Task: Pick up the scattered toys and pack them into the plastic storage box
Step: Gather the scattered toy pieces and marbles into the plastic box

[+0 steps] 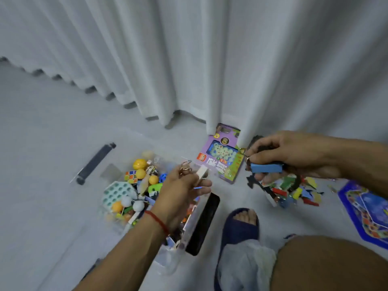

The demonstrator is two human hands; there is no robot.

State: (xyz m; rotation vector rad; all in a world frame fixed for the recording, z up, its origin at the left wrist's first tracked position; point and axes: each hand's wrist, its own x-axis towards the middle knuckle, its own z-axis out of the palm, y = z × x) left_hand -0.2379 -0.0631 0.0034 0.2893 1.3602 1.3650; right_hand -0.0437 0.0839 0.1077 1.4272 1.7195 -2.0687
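I judge the job a little past halfway. Under my left hand (184, 181) the plastic storage box (195, 225) already holds a heap of balls, a puzzle cube and a green-dotted board. That hand's fingers are curled, pinching a white block (202, 172) and some metal rings (185, 165) just above the box, so I would let them drop in from here.

My right hand (294, 156) hangs off to the side of the box, fingers curled round a blue block (266, 168) with dark pieces and a small ring bunched above it; exactly what the dark pieces are I cannot tell through the blur.

Still left on the floor: below the right fingers a pile of coloured pieces (294, 192), beyond them toward the curtain a purple game box (222, 158), and further out past the wrist a blue game board (365, 208). A dark strip (95, 162) lies well beyond the left fingertips; it may be a lid clip, not a toy.
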